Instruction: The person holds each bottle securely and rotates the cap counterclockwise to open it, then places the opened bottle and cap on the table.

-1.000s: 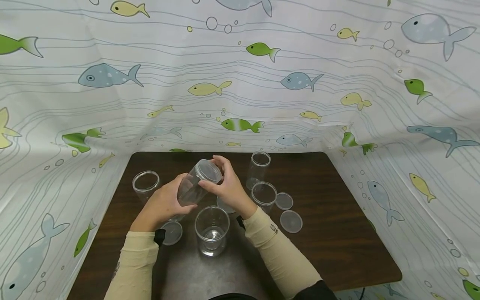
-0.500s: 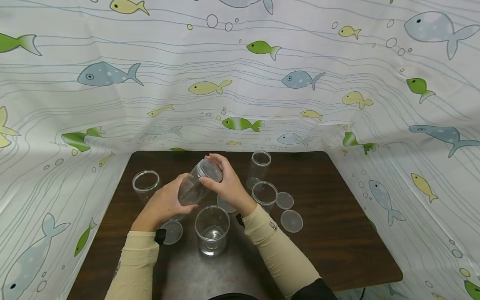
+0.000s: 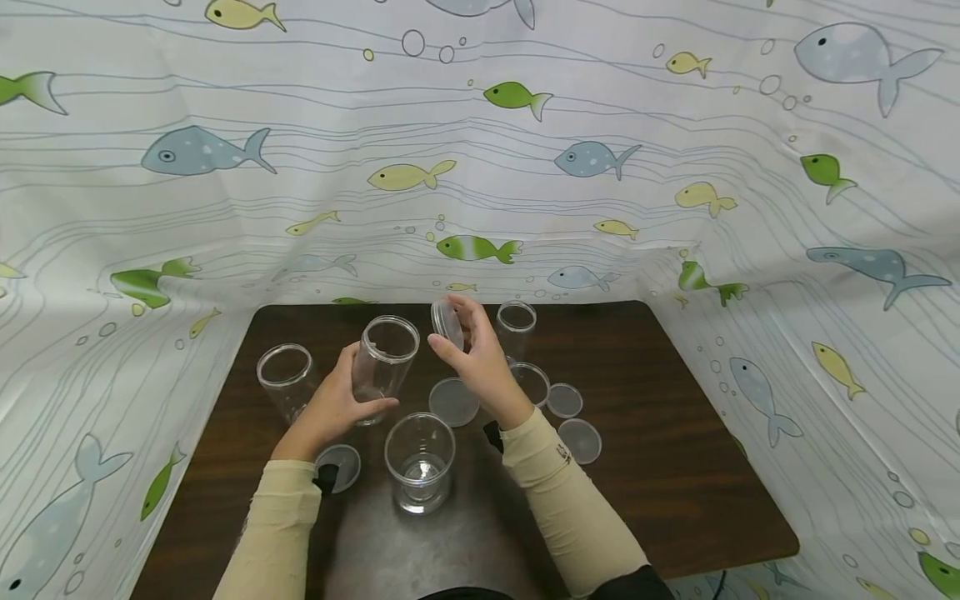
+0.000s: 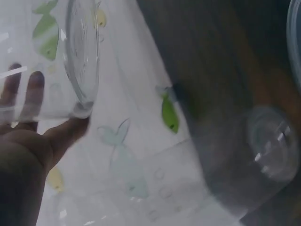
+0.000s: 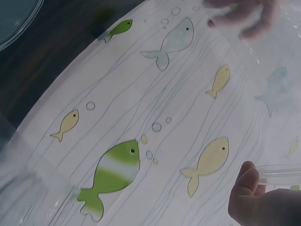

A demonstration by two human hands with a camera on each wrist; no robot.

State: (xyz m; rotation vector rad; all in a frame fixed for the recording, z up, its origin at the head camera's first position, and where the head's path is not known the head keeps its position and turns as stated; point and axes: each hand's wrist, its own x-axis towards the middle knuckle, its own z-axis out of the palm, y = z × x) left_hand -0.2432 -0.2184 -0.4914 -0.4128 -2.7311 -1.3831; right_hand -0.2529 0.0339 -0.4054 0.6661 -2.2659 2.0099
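Observation:
My left hand [image 3: 335, 408] grips a clear plastic jar [image 3: 381, 367] around its side, tilted with its open mouth up, above the table. In the left wrist view the jar's base [image 4: 82, 56] shows, with fingers behind its clear wall. My right hand [image 3: 480, 358] pinches a clear round lid [image 3: 447, 323] by its rim, apart from the jar and to its right. The lid [image 5: 277, 174] stands edge-on in the right wrist view. Just below both hands a wide open jar [image 3: 420, 462] stands upright on the table.
On the brown table [image 3: 675, 483] stand another open jar [image 3: 287, 379] at left, a tall jar [image 3: 516, 325] at the back and a jar [image 3: 531, 385] partly behind my right wrist. Loose lids lie flat: one [image 3: 453, 402] in the middle, one [image 3: 341, 467] at left, two [image 3: 565, 401] at right.
The lid has come off the held jar; my right hand has carried it up and to the right. The jar is now tipped more upright, its mouth uncovered.

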